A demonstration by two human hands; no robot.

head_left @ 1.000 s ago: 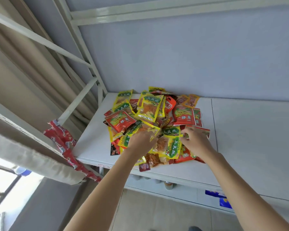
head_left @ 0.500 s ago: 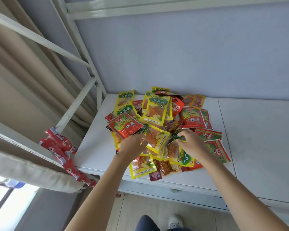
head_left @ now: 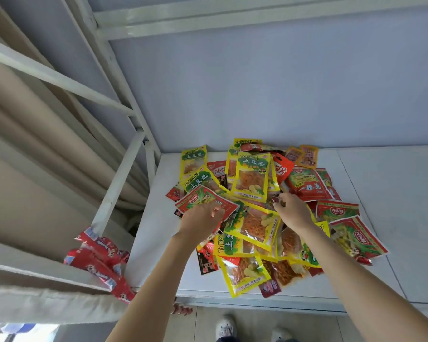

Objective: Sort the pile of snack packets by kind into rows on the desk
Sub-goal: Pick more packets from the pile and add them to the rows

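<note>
- Pile of snack packets [head_left: 257, 218]: one overlapping heap on the left half of the white desk [head_left: 393, 193], running from near the back wall to the front edge. No rows have been laid out; by this view the sorting has hardly begun.
- Kinds that can be told apart: yellow packets with a green label, such as the upright one [head_left: 252, 177] at the centre back; red packets with green vegetables printed on them, such as the one [head_left: 358, 239] at the right fringe; orange packets [head_left: 304, 156] at the back; small dark packets [head_left: 208, 264] near the front. All lie mixed and stacked.
- Left hand [head_left: 199, 222]: palm down on the left side of the heap, fingers curled loosely over the edge of a red packet [head_left: 203, 199]. Whether it has pinched that packet or merely rests on it cannot be told.
- Right hand [head_left: 293, 213]: fingers bent and drawn together at the heap's centre, the tips meeting around something small and dark; the item is too small to identify, and a firm hold is not certain.
- Free space: the right half of the desk is bare, as is a strip to the left of the heap; a likely place for the rows.
- Off the desk: red wrappers [head_left: 101, 262] hang at the bed rail to the left; whether they belong to the task is unclear.
- Remaining: judged from this layout, nearly all of the work, namely pulling each kind out and lining it up.
</note>
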